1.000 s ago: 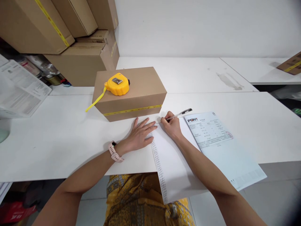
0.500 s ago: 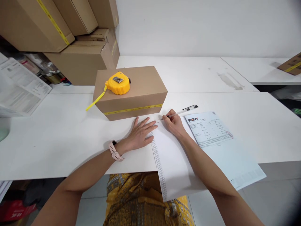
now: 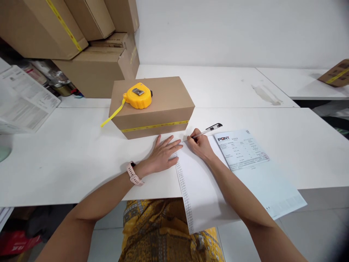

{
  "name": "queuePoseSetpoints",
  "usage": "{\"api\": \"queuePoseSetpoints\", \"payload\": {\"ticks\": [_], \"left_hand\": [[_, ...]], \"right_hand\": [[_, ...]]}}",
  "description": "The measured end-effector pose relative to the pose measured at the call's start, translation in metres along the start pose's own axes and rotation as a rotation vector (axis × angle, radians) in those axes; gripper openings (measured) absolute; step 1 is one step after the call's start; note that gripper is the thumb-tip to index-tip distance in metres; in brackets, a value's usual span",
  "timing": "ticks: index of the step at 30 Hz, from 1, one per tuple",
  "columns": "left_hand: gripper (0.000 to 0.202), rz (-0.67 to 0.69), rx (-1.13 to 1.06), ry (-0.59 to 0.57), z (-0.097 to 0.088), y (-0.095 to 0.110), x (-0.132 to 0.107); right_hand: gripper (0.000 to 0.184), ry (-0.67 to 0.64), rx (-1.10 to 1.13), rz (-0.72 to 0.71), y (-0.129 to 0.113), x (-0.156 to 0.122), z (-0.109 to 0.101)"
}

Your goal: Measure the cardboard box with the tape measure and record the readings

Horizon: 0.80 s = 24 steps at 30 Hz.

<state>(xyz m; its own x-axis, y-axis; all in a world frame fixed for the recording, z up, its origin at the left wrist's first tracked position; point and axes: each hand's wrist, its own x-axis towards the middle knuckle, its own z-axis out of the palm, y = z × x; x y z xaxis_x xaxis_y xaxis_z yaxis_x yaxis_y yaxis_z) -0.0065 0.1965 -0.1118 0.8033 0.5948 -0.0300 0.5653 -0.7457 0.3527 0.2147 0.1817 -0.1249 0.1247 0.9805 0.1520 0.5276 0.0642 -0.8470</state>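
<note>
My right hand point(image 3: 200, 145) is closed round a pen point(image 3: 209, 129), its tip on the top edge of a long white sheet point(image 3: 200, 189) with a printed column down its left side. My left hand point(image 3: 163, 154) lies flat and open on the table, fingertips pressing that sheet's left edge; a pink watch sits on the wrist. Just beyond both hands stands a small cardboard box point(image 3: 166, 105) with yellow tape, and a yellow tape measure point(image 3: 137, 95) rests on its top with a short length of blade hanging out.
A printed report sheet point(image 3: 245, 149) lies to the right, partly under the white sheet. Large cardboard boxes point(image 3: 89, 47) are stacked at the back left, with papers point(image 3: 21, 102) at the far left. Another box point(image 3: 336, 72) sits on a table at the far right.
The pen has swung a little, first further right, then back, as my right hand shifts slightly at the sheet's top. My left hand stays put.
</note>
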Motion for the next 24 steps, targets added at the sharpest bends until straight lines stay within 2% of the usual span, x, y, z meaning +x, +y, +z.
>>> {"api": "queuePoseSetpoints", "payload": {"ticks": [24], "left_hand": [[0.051,0.003,0.000,0.000,-0.0007,0.0003,-0.0003]], "right_hand": [[0.017,0.002,0.021,0.011,-0.0020,-0.0003,0.0002]]}}
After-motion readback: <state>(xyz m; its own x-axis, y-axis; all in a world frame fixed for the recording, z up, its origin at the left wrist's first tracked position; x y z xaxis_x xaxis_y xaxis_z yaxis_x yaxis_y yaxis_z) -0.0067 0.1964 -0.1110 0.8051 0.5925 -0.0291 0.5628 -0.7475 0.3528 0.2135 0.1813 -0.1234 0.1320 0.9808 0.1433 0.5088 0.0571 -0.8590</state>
